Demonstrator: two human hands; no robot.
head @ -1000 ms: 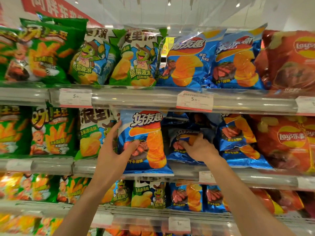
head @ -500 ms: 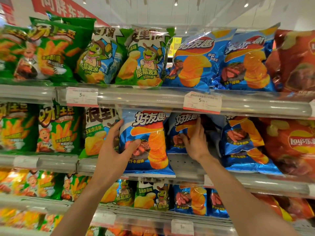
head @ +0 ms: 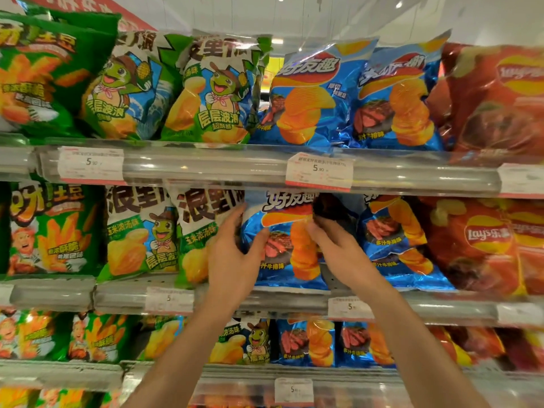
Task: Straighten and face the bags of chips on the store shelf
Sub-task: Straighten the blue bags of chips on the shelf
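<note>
Chips in a blue bag (head: 282,242) sit at the front edge of the middle shelf (head: 265,301), held upright between both hands. Left hand (head: 232,260) grips the bag's left side, thumb across its face and fingers reaching up along the edge beside the green-and-white bag (head: 203,231). Right hand (head: 338,251) pinches the bag's right edge with curled fingers; behind them is a dark gap where the row looks empty. Just beyond the gap another blue bag (head: 394,240) leans at the shelf's front, and a red bag (head: 477,245) stands toward the shelf's right end. A price tag (head: 319,172) hangs on the rail of the shelf above.

The step in hand looks to be squaring this bag so its label faces out. Next would likely be setting its bottom flush with the shelf lip, letting go, then filling or closing the gap on its right.
</note>
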